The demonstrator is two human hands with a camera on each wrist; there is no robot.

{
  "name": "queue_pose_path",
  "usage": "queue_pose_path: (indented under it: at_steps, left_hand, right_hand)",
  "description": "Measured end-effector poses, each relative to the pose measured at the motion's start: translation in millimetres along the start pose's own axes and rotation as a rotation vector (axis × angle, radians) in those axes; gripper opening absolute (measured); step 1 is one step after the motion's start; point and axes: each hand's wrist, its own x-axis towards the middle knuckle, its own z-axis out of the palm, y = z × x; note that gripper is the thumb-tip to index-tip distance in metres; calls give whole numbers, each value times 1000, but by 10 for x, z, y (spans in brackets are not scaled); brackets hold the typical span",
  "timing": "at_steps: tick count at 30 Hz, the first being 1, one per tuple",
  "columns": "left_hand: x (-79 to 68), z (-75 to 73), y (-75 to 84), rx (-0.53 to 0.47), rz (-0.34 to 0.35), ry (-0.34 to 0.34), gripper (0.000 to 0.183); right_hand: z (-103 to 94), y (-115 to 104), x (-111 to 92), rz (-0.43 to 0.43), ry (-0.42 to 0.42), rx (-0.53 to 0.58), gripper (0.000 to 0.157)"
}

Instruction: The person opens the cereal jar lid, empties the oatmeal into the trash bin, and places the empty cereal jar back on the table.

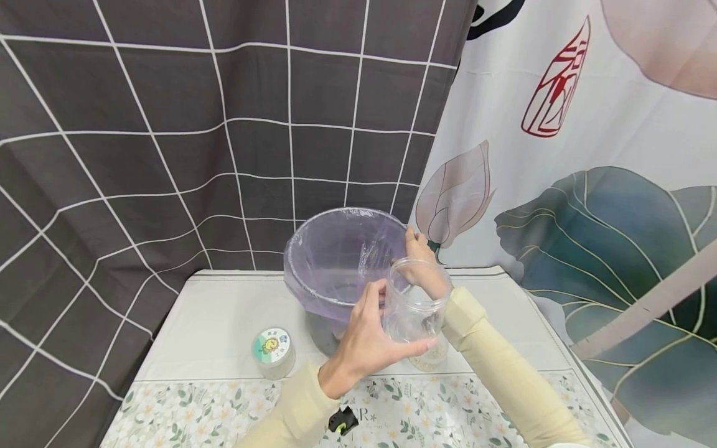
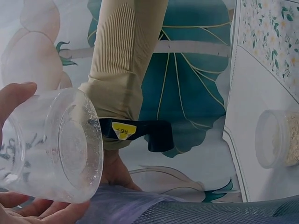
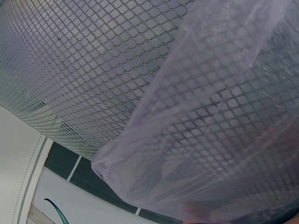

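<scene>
My left hand (image 1: 370, 339) grips a clear plastic cup (image 1: 414, 317), its thumb on the near side and its fingers on the far side. The left wrist view shows the cup (image 2: 77, 144) tipped on its side, with small specks on its wall. My right hand (image 1: 422, 264) holds the right rim of a wire mesh trash can (image 1: 322, 333), lined with a thin purple bag (image 1: 336, 249). Up close, the bag (image 3: 154, 163) hangs folded over the mesh. Beyond the bag film, the right fingers are mostly hidden.
A round tub (image 1: 272, 353) with a green and white lid stands left of the can. Behind the cup sits a clear container (image 2: 275, 140) of pale flakes. A floral tablecloth (image 1: 185, 410) covers the near table; grey checked and printed curtains (image 1: 252, 149) hang behind.
</scene>
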Motion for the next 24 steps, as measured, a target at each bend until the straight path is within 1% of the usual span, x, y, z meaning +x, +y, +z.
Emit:
queue_pose_path:
  at_steps: [2, 6, 9, 13, 18, 21, 24]
  left_hand:
    - [-15, 7, -10, 1, -2, -2, 95]
    - [-35, 17, -29, 4, 19, 2, 94]
    - [-51, 24, -37, -10, 23, 4, 94]
    - [-75, 34, -39, -21, 21, -6, 93]
    - [-116, 54, -55, -17, 27, -15, 95]
    - [-139, 75, -81, -9, 48, -8, 95]
    - [-160, 103, -118, 11, 86, 13, 93]
  right_hand:
    - [29, 16, 15, -1, 7, 7, 86]
    - [59, 38, 29, -13, 28, 27, 87]
    - [73, 47, 35, -12, 37, 54, 87]
    - [71, 52, 37, -15, 37, 83, 88]
    - [52, 57, 25, -44, 35, 98, 90]
    - [50, 62, 26, -63, 39, 111, 90]
    - [59, 79, 37, -78, 40, 115, 91]
